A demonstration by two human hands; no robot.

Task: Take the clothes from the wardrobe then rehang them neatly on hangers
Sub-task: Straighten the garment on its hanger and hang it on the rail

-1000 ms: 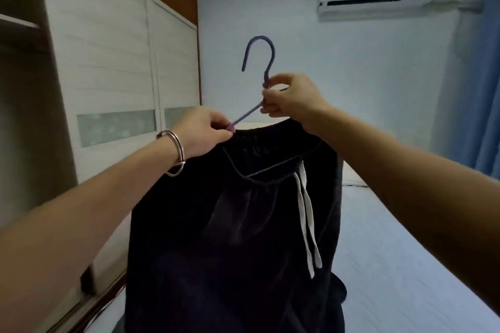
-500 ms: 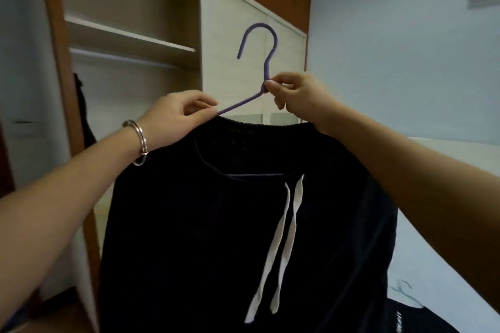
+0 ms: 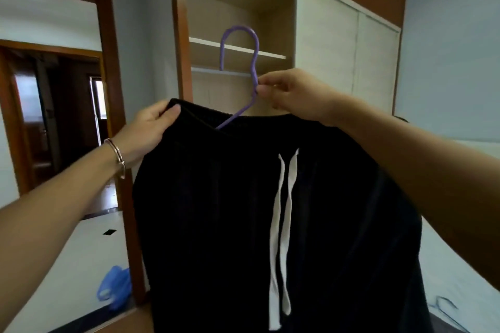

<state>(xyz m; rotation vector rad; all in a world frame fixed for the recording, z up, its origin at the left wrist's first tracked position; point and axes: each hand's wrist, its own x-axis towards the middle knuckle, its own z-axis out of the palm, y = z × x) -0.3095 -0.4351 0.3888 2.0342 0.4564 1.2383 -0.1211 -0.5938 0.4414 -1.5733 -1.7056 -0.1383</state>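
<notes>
Head view: one open wardrobe (image 3: pixel 238 8) behind.
Left hand (image 3: pixel 147 130): fingers clamped on waistband corner.
Trousers (image 3: pixel 211 211): one black pair, draped on hanger, held up.
Hanger (image 3: pixel 254 62): one, purple.
Cords (image 3: pixel 275 224): two, white.
Right hand (image 3: pixel 295 94): fingers pinching hanger neck.

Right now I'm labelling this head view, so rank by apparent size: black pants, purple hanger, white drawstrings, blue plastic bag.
1. black pants
2. white drawstrings
3-4. purple hanger (only its uncovered part) and blue plastic bag: too close to rank; the bag lies farther away.
</notes>
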